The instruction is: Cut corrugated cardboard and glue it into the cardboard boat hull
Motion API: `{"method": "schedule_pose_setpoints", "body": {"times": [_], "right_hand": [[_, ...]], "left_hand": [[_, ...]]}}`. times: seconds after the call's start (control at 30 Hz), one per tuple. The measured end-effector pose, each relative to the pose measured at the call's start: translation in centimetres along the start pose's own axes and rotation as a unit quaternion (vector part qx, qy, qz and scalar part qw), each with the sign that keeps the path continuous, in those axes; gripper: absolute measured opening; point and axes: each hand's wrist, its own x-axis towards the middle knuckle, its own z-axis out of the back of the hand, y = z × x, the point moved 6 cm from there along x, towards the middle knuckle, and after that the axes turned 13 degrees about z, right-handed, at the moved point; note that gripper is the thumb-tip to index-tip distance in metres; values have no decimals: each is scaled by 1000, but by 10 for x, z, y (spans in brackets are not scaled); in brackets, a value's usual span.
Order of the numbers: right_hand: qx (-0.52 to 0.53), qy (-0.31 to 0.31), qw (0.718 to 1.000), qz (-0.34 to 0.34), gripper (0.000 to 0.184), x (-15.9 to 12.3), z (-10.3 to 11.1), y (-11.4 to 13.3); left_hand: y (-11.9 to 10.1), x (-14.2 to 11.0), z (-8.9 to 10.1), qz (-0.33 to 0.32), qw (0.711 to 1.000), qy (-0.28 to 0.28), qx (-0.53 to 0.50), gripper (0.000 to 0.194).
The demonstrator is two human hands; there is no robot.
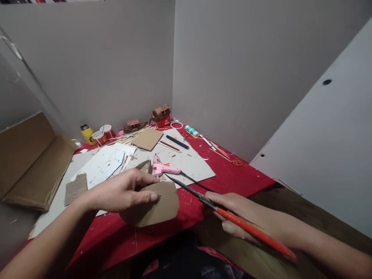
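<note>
A rounded piece of brown cardboard (166, 202) is pinched in my left hand (124, 189), thumb on top and fingers beneath. My right hand (245, 211) grips scissors (240, 221) with long orange handles. Their dark blades point up and left, close to the cardboard's right edge; whether they touch it I cannot tell. Just beyond the cardboard a pink glue gun (166, 168) lies on a pale board (200, 170), its black cord running to the right. A small piece of corrugated cardboard (144, 167) is partly hidden behind my left hand.
On the red-covered table (238, 176) lie a black cutter (177, 142), a pencil (170, 146), a square cardboard sheet (147, 138) and white papers (101, 161). Two paper cups (99, 138), a yellow bottle (87, 135) and model boats (161, 112) stand farther back. An open cardboard box (35, 166) sits left.
</note>
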Motion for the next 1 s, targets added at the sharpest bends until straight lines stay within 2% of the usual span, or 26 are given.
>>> {"method": "schedule_pose_setpoints", "body": {"times": [0.07,0.13,0.4,0.6,0.83,1.0], "right_hand": [[-15,43,999,-16,16,10,-1,6],[-34,66,997,-19,17,18,-1,10],[-122,86,989,-7,34,22,-5,0],[-133,88,987,6,39,27,-6,2],[-73,114,991,18,27,31,-12,7],[-3,83,996,38,23,34,-13,12]], "left_hand": [[7,-4,2,19,1000,0,-8,34],[13,-7,3,34,999,0,-17,35],[16,-12,6,6,1000,-9,-16,32],[15,-14,9,-10,999,-24,27,33],[13,-16,10,-27,997,-27,65,31],[15,-18,12,-27,997,-43,57,32]]}}
